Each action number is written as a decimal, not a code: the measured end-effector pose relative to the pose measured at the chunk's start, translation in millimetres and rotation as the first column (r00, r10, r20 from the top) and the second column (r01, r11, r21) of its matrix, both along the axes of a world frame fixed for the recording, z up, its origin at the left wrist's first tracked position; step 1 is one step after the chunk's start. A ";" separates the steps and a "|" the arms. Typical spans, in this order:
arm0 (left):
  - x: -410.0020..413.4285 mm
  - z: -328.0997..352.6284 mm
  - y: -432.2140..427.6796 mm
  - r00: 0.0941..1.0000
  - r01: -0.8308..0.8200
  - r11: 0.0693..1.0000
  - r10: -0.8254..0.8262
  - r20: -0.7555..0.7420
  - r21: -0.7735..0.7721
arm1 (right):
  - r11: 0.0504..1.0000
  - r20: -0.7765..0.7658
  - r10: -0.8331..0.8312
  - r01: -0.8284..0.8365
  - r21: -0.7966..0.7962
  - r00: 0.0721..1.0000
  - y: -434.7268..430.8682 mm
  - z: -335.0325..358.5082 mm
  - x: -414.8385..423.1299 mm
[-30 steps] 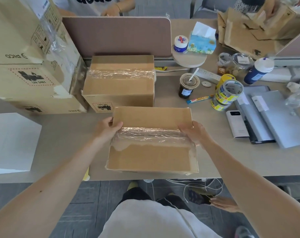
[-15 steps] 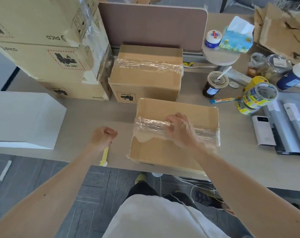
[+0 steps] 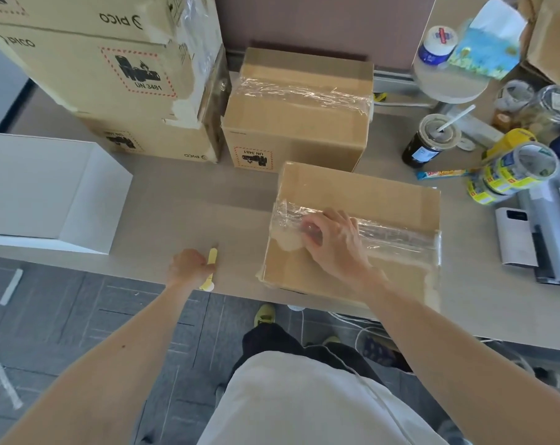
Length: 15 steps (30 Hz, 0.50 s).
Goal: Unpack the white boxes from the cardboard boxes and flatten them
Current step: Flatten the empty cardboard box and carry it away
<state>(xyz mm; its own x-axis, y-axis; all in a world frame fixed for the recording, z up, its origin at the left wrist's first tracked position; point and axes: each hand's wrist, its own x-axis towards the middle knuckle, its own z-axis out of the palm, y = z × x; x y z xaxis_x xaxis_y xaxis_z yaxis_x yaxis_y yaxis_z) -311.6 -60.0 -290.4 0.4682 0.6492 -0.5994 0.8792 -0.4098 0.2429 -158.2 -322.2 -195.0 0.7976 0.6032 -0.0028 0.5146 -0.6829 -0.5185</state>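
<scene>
A sealed cardboard box (image 3: 368,191) lies on the table (image 3: 192,213) near its front edge, with a band of clear tape across the top. My right hand (image 3: 333,242) rests on that tape near the box's left side, fingers bent down onto it. My left hand (image 3: 188,264) is left of the box at the table's front edge and grips a yellow utility knife (image 3: 212,256). A white box (image 3: 38,187) sits at the far left. A second taped cardboard box (image 3: 297,123) stands just behind the near one.
Large stacked cardboard boxes (image 3: 111,69) fill the back left. To the right are a dark cup with a straw (image 3: 429,142), yellow tape rolls (image 3: 516,171), a white power bank (image 3: 512,236) and grey folders. A divider panel runs along the back.
My left hand left the box, moved to the table's front edge and took hold of the yellow knife. My right hand slid from the box's right side onto the tape band.
</scene>
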 end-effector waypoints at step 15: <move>73.4 85.8 -23.7 0.784 -0.059 0.912 0.294 0.547 -0.405 | 0.966 -0.268 -0.101 0.159 0.205 0.958 6.0 26.3 7.7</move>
